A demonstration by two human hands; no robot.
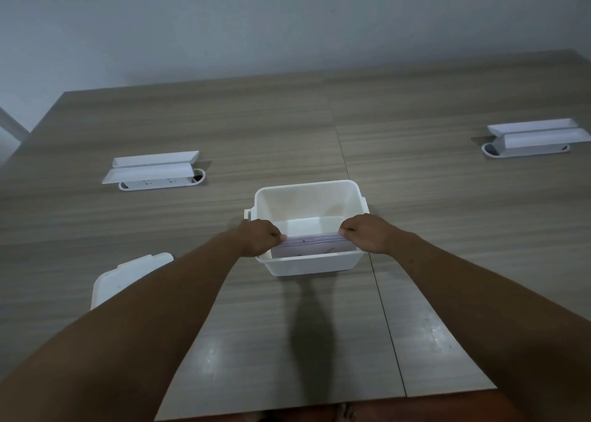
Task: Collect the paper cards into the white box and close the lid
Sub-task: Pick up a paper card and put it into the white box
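Both hands grasp one stack of paper cards [311,245] standing on edge inside the open white box [308,229]: the left hand [260,237] pinches its left end, the right hand [367,234] its right end. The box rests on the counter [415,197]. The lid [128,274] lies left of the left grip, partly hidden by the forearm.

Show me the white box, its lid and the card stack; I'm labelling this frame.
white box [307,266]: head view, near outer wall.
lid [128,276]: head view, top face, beside the left forearm.
card stack [311,240]: head view, top edge between both hands.
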